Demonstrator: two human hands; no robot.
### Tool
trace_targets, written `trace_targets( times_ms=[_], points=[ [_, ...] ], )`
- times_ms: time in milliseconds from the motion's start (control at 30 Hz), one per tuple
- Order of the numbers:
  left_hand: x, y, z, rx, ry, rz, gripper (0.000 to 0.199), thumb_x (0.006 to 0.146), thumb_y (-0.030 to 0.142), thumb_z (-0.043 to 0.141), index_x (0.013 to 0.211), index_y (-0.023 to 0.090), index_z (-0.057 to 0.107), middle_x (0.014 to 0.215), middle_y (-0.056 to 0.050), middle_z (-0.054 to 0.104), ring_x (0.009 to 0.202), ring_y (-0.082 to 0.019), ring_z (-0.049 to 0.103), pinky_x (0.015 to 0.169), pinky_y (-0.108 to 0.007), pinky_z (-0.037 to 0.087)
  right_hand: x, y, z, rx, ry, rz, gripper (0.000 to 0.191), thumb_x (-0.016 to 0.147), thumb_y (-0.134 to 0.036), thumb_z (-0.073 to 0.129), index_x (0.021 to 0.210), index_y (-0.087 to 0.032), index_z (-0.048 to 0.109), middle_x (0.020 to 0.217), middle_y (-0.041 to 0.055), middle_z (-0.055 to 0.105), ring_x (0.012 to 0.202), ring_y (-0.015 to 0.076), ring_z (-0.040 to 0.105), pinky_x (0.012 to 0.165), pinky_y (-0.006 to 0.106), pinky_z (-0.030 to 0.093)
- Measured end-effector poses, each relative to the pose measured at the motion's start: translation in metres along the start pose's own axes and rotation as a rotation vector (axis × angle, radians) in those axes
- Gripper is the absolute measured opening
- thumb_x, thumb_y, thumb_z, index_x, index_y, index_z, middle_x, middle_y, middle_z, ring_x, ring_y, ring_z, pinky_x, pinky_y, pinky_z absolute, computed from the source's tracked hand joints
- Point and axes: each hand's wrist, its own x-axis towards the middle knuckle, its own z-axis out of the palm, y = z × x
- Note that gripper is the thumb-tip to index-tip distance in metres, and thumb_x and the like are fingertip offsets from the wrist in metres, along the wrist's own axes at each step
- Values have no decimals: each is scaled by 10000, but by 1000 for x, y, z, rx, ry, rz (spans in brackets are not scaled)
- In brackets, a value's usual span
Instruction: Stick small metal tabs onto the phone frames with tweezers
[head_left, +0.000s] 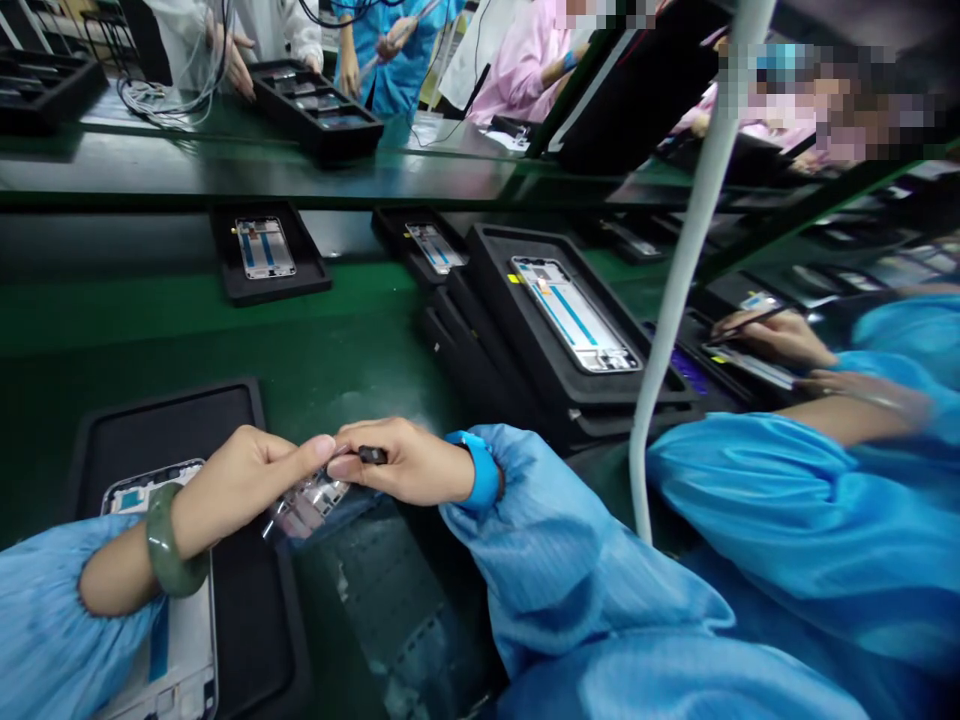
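Clear packet (311, 505) of small parts is pinched by fingers of left hand (259, 470), above counter (345, 365), beside black tray (251, 610); dark object (373, 455) is gripped by fingers of right hand (411, 462), hands touching.

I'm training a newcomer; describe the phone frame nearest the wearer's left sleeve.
On the green bench, lower left, is a black tray. The phone frame in it is partly hidden behind the left forearm. Other frames lie farther off, clear of this arm.
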Motion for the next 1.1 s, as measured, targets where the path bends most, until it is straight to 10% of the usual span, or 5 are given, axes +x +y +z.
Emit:
trace_targets(
  times_ms=[267, 533, 700, 800, 1100],
  points=[
    [0, 7, -4, -187, 179, 112, 639, 780, 669, 364, 909, 106, 637, 862, -118, 684, 783, -219, 639, 643, -337, 532, 1, 10, -17, 77, 107, 65, 314, 828, -267, 559, 1091, -103, 612, 969, 67, 659, 859, 126, 611, 809, 245, 472],
    [10, -3, -13, 425, 619, 488, 517, 811, 510, 475, 1237, 217, 450, 1294, -77, 489, 1156, -238, 488, 994, -402, 377, -1, 24, -50, -196, 288, 52, 619, 698, -324, 694, 1270, -231, 477, 1346, 86, 386, 1174, 222, 428, 720, 253, 492],
    [23, -2, -20, 932, 453, 526, 653, 824, 525, 418, 1320, 109, 334, 1410, -155, 331, 1319, -260, 274, 1066, -434, 271, -4, 29, -55, -31, 668, 61, 276, 847, -359, 479, 1015, -193, 622, 1237, 62, 506, 911, 143, 561, 708, 253, 493],
    [42, 5, -26, 1180, 273, 494, 646, 854, 500, 366, 1367, 117, 276, 1457, -158, 257, 1355, -283, 182, 1067, -473, 240, 5, 45, -53, 215, 858, 143, 401, 874, -484, 386, 819, -150, 601, 894, 63, 618, 670, 109, 594, 570, 233, 510],
    [72, 5, -22, 1366, 106, 528, 418, 878, 429, 376, 1289, 372, 419, 1442, -64, 330, 1328, -295, 262, 1033, -588, 150, 30, 72, -34, 362, 910, 390, 345, 728, -469, 636, 800, -158, 507, 637, -10, 598, 504, 110, 632, 463, 221, 558]
  ],
)
